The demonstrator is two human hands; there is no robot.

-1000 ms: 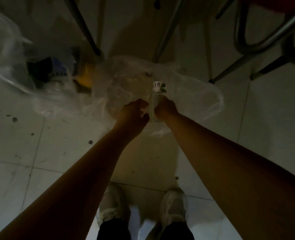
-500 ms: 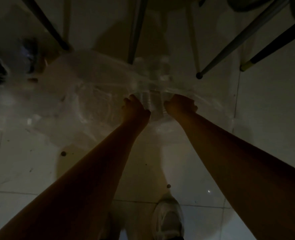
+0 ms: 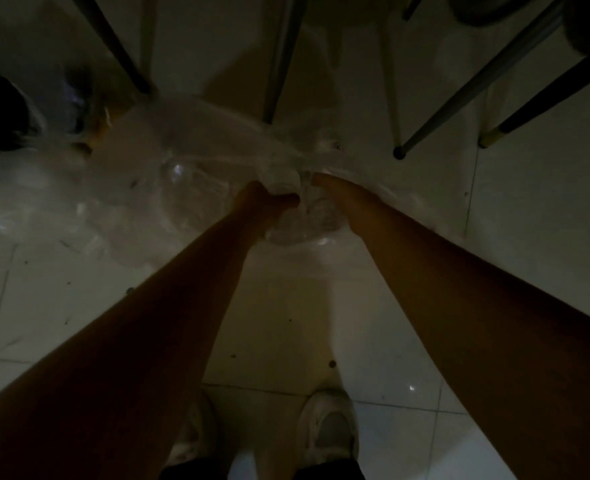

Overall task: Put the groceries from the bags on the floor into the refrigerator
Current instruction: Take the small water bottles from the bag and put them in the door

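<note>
A clear plastic bag point(image 3: 189, 188) lies crumpled on the pale tiled floor in dim light. Both my arms reach down to its near edge. My left hand point(image 3: 269, 204) is closed on the plastic at the bag's mouth. My right hand point(image 3: 342, 199) is partly inside the bag, its fingers hidden by the film. Between the hands stands a clear plastic bottle point(image 3: 307, 216), blurred; its cap is not visible. Whether my right hand grips the bottle or the plastic is unclear.
A second clear bag point(image 3: 26, 174) with dark and yellow items point(image 3: 89, 129) lies at the left. Metal chair and table legs point(image 3: 470, 95) stand close behind the bags. My white shoes point(image 3: 328, 431) are on the tiles below.
The view shifted so the bags sit more to the left. The bottle's white cap, seen a second ago, is hidden now. Both hands stay at the bag's mouth, slightly further apart.
</note>
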